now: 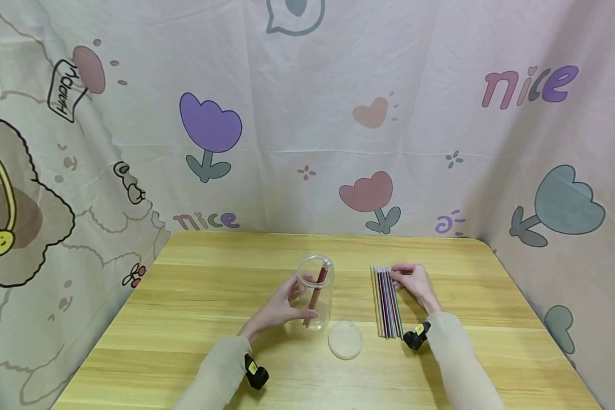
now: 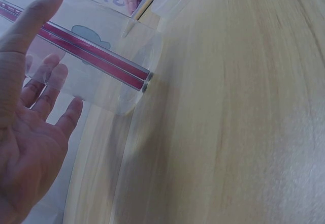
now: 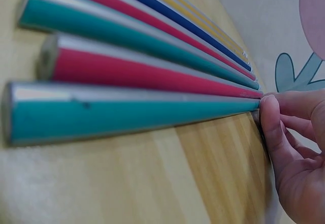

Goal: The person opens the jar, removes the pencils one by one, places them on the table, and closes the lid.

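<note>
A clear jar (image 1: 324,299) stands on the table with two red pencils (image 2: 94,56) leaning inside it. My left hand (image 1: 283,302) holds the jar from its left side, thumb on the near side and fingers behind. To the right lies a row of several pencils (image 1: 386,302) in yellow, blue, red and teal. At the row's far right end, my right hand (image 1: 414,280) pinches the tip of the outermost teal pencil (image 3: 132,113) between thumb and forefinger. That pencil lies against the red one beside it.
A round clear lid (image 1: 345,340) lies flat on the wooden table (image 1: 210,285), between the jar and the pencil row, nearer the front. A patterned cloth (image 1: 307,114) hangs behind the table and at both sides.
</note>
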Demonstrator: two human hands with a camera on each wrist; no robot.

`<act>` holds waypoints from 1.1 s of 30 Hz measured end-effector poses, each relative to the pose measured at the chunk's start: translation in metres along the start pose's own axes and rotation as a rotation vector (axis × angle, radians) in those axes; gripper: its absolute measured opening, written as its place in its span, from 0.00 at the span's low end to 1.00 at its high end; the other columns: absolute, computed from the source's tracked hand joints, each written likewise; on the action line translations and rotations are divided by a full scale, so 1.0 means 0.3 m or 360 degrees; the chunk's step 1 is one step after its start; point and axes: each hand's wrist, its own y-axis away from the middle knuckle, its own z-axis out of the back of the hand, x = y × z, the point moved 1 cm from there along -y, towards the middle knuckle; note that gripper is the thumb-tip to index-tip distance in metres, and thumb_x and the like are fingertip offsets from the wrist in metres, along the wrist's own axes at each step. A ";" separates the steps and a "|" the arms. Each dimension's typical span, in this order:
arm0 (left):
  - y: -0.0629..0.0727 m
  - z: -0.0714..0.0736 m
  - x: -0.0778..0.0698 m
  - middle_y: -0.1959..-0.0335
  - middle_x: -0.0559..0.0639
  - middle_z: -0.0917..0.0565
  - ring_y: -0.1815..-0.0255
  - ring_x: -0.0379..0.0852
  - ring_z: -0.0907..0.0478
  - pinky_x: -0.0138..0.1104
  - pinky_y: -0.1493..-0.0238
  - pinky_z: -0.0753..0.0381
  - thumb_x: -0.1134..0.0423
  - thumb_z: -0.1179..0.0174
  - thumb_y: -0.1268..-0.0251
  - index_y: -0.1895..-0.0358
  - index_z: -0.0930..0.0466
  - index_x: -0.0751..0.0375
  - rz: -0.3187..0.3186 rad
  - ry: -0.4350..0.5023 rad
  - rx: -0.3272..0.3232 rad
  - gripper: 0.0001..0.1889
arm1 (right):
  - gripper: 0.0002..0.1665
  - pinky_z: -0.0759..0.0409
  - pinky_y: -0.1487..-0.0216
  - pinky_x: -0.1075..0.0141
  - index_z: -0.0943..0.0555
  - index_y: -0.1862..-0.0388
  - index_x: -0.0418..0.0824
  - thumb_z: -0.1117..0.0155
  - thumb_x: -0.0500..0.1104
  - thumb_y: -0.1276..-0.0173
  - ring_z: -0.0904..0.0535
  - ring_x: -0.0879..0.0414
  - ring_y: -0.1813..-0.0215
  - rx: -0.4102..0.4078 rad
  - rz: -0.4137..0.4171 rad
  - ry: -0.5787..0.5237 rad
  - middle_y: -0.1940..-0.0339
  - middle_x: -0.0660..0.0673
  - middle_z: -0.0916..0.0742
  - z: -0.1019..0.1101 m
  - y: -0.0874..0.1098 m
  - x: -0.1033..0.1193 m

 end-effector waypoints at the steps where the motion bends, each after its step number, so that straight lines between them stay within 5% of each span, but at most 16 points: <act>1: -0.001 0.000 0.001 0.26 0.54 0.31 0.20 0.61 0.41 0.63 0.20 0.45 0.62 0.24 0.47 0.30 0.36 0.53 0.0004 -0.0001 0.0000 0.41 | 0.24 0.15 0.72 0.75 0.24 0.41 0.19 0.35 0.32 0.32 0.18 0.65 0.76 -0.0003 -0.0003 -0.0002 0.69 0.48 0.11 0.000 0.000 0.001; 22: 0.000 0.000 0.001 0.25 0.56 0.32 0.20 0.64 0.41 0.63 0.21 0.44 0.62 0.24 0.46 0.28 0.38 0.59 0.0002 -0.0007 0.0007 0.42 | 0.24 0.19 0.76 0.75 0.25 0.40 0.21 0.35 0.35 0.30 0.22 0.65 0.77 0.0001 -0.0006 -0.0045 0.74 0.50 0.14 0.014 0.012 0.010; 33: 0.000 -0.001 -0.004 0.25 0.57 0.32 0.21 0.65 0.41 0.63 0.21 0.44 0.63 0.24 0.46 0.28 0.38 0.61 -0.0004 -0.0007 0.0008 0.42 | 0.25 0.20 0.78 0.75 0.26 0.38 0.21 0.37 0.33 0.30 0.22 0.64 0.77 -0.0051 0.0008 -0.0114 0.69 0.50 0.17 0.030 0.023 0.028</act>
